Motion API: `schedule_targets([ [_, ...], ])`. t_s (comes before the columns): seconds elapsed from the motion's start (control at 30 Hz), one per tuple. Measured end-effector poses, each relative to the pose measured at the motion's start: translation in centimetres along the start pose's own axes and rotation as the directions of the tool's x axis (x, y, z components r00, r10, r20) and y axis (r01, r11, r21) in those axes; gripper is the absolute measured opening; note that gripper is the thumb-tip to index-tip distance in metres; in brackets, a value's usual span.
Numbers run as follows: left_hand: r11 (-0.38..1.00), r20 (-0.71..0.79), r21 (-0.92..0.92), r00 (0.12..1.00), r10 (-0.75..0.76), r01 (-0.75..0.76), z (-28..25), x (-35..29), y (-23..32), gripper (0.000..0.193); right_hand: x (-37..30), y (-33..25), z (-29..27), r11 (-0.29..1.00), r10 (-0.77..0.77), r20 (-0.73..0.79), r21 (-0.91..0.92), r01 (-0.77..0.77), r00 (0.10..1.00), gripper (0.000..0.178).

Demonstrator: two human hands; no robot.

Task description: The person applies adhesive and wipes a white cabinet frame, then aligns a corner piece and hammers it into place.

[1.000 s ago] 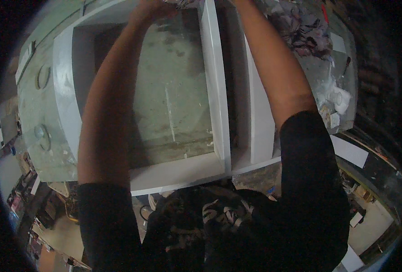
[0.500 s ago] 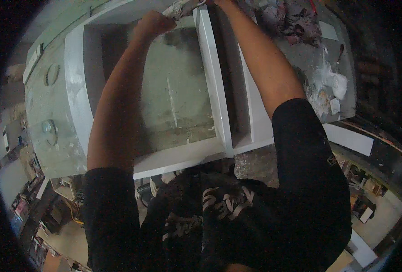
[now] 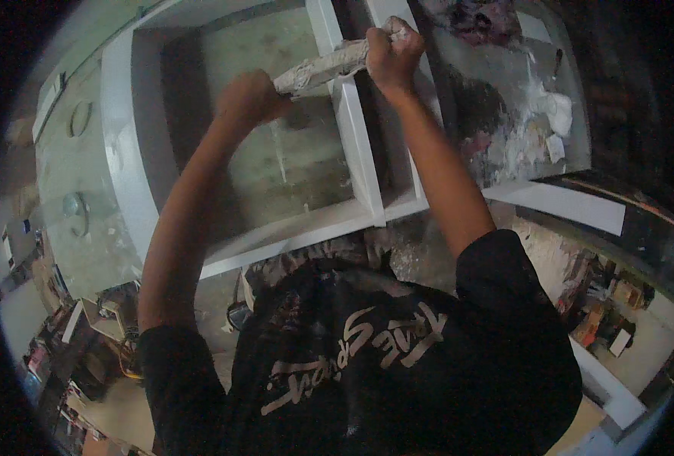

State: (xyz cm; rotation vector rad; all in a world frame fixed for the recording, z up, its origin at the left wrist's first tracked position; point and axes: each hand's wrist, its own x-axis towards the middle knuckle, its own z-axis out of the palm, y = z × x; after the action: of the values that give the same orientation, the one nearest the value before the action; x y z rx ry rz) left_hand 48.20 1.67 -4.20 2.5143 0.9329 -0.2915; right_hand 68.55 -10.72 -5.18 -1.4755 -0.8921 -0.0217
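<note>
A whitish rag (image 3: 325,68), bunched and twisted into a rope, stretches between my two hands. My left hand (image 3: 249,99) is closed round its left end, and my right hand (image 3: 394,57) grips the other end, a little higher in the picture. Below the rag lies a white cabinet frame (image 3: 124,144) with open compartments. The rag crosses above the frame's white divider (image 3: 358,140); whether it touches the divider I cannot tell.
The frame rests on a greenish glass tabletop (image 3: 63,251), with two round clear pieces at its left. Farther right are a crumpled dark cloth (image 3: 477,21), white smears and a white lump (image 3: 557,112). A white strip of board (image 3: 572,207) lies beyond the near right edge.
Both hands have come nearer to me, bringing the rag from the far edge of the view to over the frame's divider. The rag now shows at full length between them.
</note>
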Motion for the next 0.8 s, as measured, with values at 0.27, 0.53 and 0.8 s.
schedule_targets([
  [0.27, 0.997, 0.096, 0.050, 0.994, 0.056, -0.061, 4.5, -8.0, 2.3, 0.043, -7.5, -5.2, -4.9, 0.963, -0.212, -0.012, -0.170, 0.207, 0.977, 0.025],
  [0.53, 0.959, 0.295, -0.044, 0.914, 0.280, -0.280, 5.4, -11.3, 2.9, 0.032, -14.3, -9.5, -8.4, 0.943, -0.055, -0.068, -0.330, 0.030, 0.996, 0.027],
  [0.8, 0.894, 0.251, -0.012, 0.864, 0.436, -0.448, 6.5, -12.9, 2.9, 0.029, -17.8, -11.6, -10.2, 0.944, -0.052, -0.103, -0.329, 0.016, 0.993, 0.024],
])
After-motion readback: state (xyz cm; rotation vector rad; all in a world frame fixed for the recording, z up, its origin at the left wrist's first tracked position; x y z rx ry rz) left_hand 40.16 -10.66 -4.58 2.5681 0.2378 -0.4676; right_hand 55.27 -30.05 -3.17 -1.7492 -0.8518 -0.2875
